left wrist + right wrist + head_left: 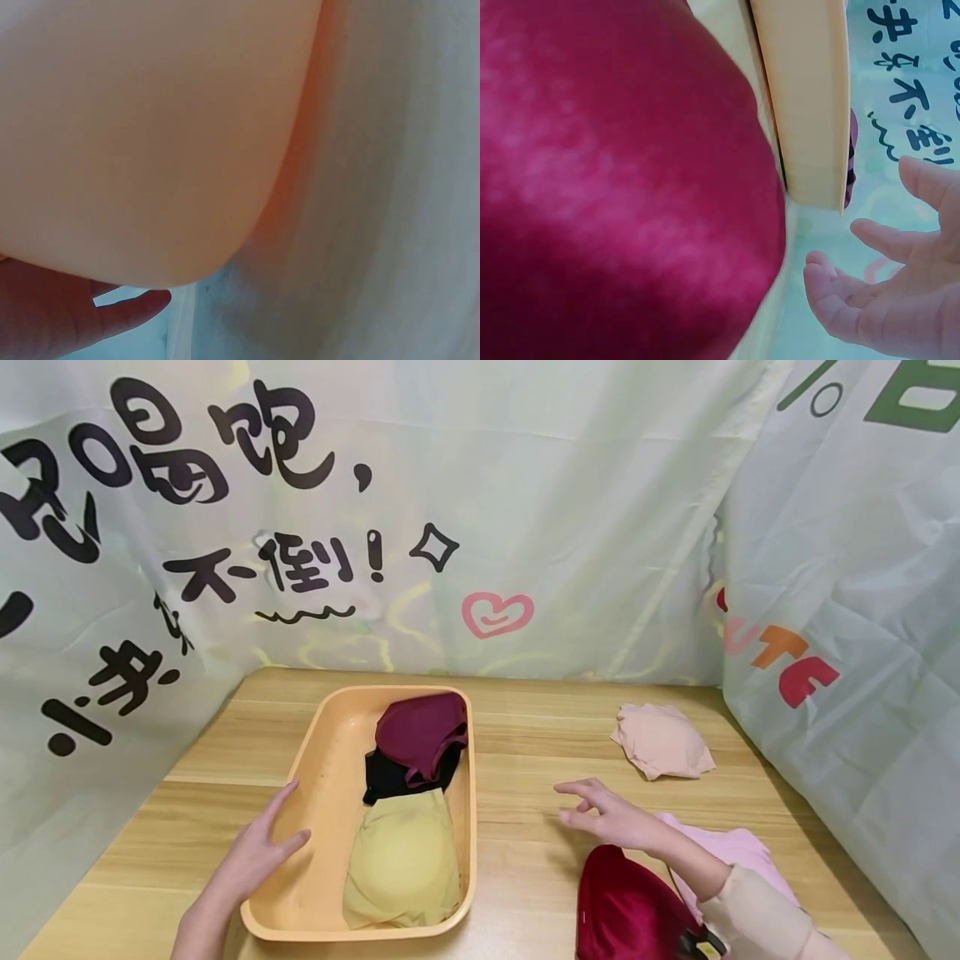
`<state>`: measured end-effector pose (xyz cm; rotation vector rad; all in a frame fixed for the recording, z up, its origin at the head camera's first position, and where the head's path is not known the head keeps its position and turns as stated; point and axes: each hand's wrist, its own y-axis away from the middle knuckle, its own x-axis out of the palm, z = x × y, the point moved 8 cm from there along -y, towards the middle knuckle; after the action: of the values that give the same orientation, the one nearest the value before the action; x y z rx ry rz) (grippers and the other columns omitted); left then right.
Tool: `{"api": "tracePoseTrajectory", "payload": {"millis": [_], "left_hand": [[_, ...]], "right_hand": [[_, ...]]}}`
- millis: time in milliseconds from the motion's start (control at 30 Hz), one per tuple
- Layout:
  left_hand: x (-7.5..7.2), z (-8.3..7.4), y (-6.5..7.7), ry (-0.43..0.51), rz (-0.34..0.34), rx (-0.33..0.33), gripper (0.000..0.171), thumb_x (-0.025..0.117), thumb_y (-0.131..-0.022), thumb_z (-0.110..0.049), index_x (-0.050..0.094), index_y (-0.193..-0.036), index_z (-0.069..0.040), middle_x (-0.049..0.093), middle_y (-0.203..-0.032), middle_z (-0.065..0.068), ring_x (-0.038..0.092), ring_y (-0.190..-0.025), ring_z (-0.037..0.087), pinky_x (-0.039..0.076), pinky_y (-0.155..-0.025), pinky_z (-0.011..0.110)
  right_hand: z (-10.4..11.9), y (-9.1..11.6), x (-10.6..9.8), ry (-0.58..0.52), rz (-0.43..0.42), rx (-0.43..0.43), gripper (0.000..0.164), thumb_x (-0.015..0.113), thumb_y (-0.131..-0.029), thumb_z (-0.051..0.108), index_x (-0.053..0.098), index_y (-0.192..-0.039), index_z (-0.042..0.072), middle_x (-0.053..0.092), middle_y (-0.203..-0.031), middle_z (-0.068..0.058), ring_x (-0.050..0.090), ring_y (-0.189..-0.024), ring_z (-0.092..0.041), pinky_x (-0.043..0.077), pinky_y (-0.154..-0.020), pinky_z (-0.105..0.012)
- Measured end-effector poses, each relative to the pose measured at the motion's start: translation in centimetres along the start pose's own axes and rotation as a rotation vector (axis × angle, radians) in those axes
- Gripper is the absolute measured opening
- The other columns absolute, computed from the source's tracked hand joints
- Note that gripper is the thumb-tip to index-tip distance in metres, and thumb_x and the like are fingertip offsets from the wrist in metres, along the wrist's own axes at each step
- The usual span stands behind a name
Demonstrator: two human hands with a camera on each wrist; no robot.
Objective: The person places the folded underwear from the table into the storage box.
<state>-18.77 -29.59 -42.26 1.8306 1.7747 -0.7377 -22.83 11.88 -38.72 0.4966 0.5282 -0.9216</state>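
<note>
Far left, black lettering (187,477) on pale printed cloth (585,527). Left hand (247,860): rests between eight and nine o'clock of one orange plastic tray (318,852), with fingers released and loosely straight, thumb spread apart, grasping nothing; contact with the rim impossible to tell. Inside the tray, three folded garments along the right wall: one burgundy bra (420,735) at one o'clock, overlapping one black garment (390,782) at two o'clock, plus one yellow bra (405,860) at five o'clock, meeting the black edge. Behind, at twelve o'clock, one outlined pink heart (491,607). Right hand (611,818): hovers at three o'clock of the tray, well apart from it, with fingers released and slightly bent, grasping nothing. On the wooden table (525,760), three more garments: one red satin bra (630,906) at six o'clock of that hand, just beside it; one peach bra (663,739) at one o'clock, apart; one lilac garment (738,847) between three and four o'clock, partly behind the right forearm (690,860). Far right, multicoloured letters (783,647) on cloth.
</note>
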Motion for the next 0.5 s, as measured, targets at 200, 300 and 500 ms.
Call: {"api": "tracePoseTrajectory", "payload": {"millis": [200, 300, 500], "left_hand": [[0.0, 0.1, -0.1, 0.02, 0.01, -0.011, 0.076, 0.06, -0.087, -0.021, 0.014, -0.146, -0.006, 0.018, -0.143, 0.034, 0.019, -0.124, 0.058, 0.022, -0.092, 0.071], [0.1, 0.2, -0.1, 0.018, 0.014, -0.012, 0.076, 0.06, -0.087, -0.021, 0.014, -0.146, -0.006, 0.017, -0.143, 0.034, 0.019, -0.124, 0.058, 0.022, -0.091, 0.072], [0.1, 0.1, 0.1, 0.005, 0.019, -0.014, 0.077, 0.061, -0.087, -0.022, 0.013, -0.146, -0.006, 0.017, -0.142, 0.035, 0.02, -0.123, 0.059, 0.024, -0.09, 0.072]], "right_hand": [[-0.7, 0.9, -0.1, 0.003, 0.023, 0.006, 0.052, 0.054, -0.091, 0.028, 0.042, -0.132, -0.002, 0.039, -0.124, -0.024, 0.042, -0.101, -0.028, 0.042, -0.069, -0.033], [-0.8, 1.4, -0.2, 0.028, 0.031, -0.002, 0.05, 0.055, -0.091, 0.028, 0.044, -0.13, -0.003, 0.042, -0.121, -0.024, 0.044, -0.1, -0.03, 0.042, -0.071, -0.035], [-1.8, 2.4, -0.2, 0.059, 0.072, 0.011, 0.053, 0.058, -0.089, 0.03, 0.046, -0.127, -0.006, 0.048, -0.12, -0.026, 0.049, -0.104, -0.038, 0.043, -0.08, -0.045]]}}
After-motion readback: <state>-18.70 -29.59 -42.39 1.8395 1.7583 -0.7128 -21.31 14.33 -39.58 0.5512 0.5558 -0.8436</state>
